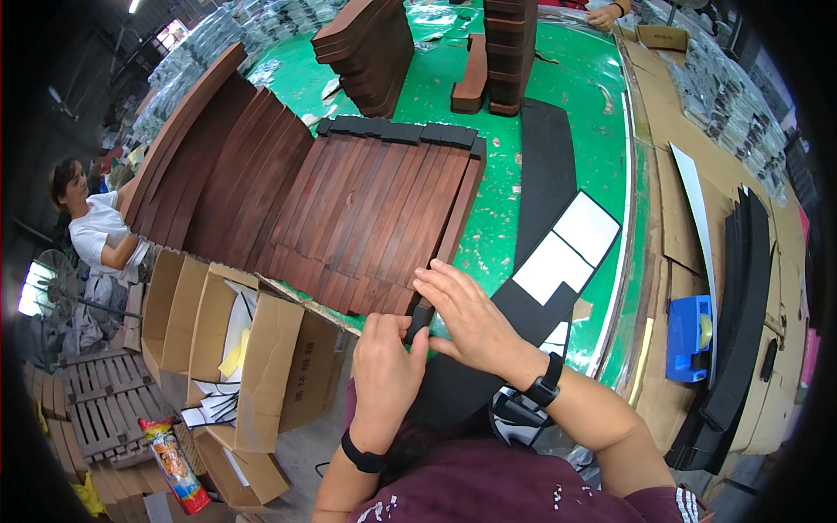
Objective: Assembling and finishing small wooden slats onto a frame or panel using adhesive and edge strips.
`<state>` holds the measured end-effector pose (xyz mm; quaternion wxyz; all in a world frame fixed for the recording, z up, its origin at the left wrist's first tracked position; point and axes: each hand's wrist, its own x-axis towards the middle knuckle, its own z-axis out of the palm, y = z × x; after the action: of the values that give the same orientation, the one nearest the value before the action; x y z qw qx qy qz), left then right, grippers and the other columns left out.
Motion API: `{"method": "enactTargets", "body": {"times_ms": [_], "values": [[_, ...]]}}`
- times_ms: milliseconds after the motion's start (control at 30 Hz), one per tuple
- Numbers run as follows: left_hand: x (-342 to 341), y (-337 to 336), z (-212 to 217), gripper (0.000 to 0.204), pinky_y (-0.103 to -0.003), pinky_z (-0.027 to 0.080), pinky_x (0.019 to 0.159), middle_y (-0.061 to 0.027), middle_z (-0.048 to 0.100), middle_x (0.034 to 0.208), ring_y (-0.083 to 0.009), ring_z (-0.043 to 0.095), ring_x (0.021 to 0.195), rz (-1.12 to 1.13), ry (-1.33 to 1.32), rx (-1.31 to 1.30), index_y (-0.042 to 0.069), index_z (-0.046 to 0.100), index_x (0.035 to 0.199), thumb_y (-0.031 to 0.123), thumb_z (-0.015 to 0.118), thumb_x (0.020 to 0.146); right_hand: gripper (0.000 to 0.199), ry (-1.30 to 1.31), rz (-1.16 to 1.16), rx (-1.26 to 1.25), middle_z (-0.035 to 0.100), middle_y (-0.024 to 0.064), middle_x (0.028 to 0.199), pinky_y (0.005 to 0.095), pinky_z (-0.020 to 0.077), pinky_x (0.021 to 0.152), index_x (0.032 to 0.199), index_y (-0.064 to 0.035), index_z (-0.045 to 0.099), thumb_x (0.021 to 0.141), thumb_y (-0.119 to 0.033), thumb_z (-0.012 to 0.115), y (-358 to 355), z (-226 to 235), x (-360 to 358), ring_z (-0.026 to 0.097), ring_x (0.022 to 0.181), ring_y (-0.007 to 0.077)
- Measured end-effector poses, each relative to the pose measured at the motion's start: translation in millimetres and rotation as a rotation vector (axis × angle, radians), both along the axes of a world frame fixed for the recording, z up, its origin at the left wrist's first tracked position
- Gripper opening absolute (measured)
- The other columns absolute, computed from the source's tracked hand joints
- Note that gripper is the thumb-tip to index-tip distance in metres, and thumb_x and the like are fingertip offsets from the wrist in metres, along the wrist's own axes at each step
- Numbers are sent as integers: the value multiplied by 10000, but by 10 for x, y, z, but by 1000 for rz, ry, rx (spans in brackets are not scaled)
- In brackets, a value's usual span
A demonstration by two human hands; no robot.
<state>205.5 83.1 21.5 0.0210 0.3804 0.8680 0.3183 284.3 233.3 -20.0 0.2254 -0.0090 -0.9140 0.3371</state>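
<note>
A row of long reddish-brown wooden pieces (375, 200) lies side by side on the green table (501, 209). Black foam pads (397, 131) cover their far ends. At the near end of the rightmost piece, my left hand (388, 366) is closed, thumb and fingertips pinching a small black foam pad (420, 319) against the wood. My right hand (479, 327) lies with fingers stretched out over that same end, fingertips on the wood and thumb beside the pad. White-backed sheets (558, 248) on black foam rest right of my right hand.
Taller stacks of wooden pieces (366, 57) stand at the back. An open carton (261, 366) with paper-backed scraps sits below the table's left edge. At right are a blue tape dispenser (689, 340) and black foam strips (741, 296) on cardboard. A person (96, 227) stands at far left.
</note>
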Motion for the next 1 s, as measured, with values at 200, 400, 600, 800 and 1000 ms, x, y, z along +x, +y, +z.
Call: {"method": "enactTargets", "body": {"times_ms": [200, 400, 600, 800, 1000], "values": [[3, 26, 24, 243, -432, 517, 693, -148, 597, 888, -339, 635, 783, 9, 44, -56, -6, 614, 925, 109, 792, 807, 863, 11, -8, 8, 440, 154, 1495, 491, 331, 1193, 1441, -21, 436, 707, -190, 859, -9, -4, -1, 360, 1451, 357], [-9, 36, 9, 253, -442, 516, 700, -157, 590, 890, -353, 635, 802, 13, 47, -76, -8, 603, 928, 106, 791, 802, 843, 28, -2, -16, 454, 161, 1481, 520, 339, 1170, 1451, -74, 459, 713, -182, 852, -29, -13, 2, 372, 1442, 374], [62, -47, -81, 225, -421, 490, 671, -131, 570, 846, -306, 606, 759, 22, 136, 24, 8, 602, 899, 109, 783, 811, 773, 22, -52, 201, 456, 180, 1485, 594, 380, 1103, 1440, -277, 525, 738, -205, 839, -92, -9, 18, 387, 1431, 402], [37, -208, -141, 254, -422, 512, 693, -147, 593, 880, -343, 631, 815, -6, 63, 11, -1, 617, 962, 144, 784, 837, 720, 3, -49, 239, 457, 195, 1487, 605, 401, 1082, 1429, -236, 541, 766, -242, 824, -104, 19, 14, 390, 1432, 400], [-1, -149, -200, 224, -428, 516, 680, -144, 602, 877, -343, 636, 796, -86, 149, 114, 12, 610, 909, 134, 776, 822, 756, 15, -54, 256, 440, 204, 1499, 592, 387, 1099, 1432, -208, 536, 739, -213, 840, -93, 30, 27, 380, 1438, 403]]}}
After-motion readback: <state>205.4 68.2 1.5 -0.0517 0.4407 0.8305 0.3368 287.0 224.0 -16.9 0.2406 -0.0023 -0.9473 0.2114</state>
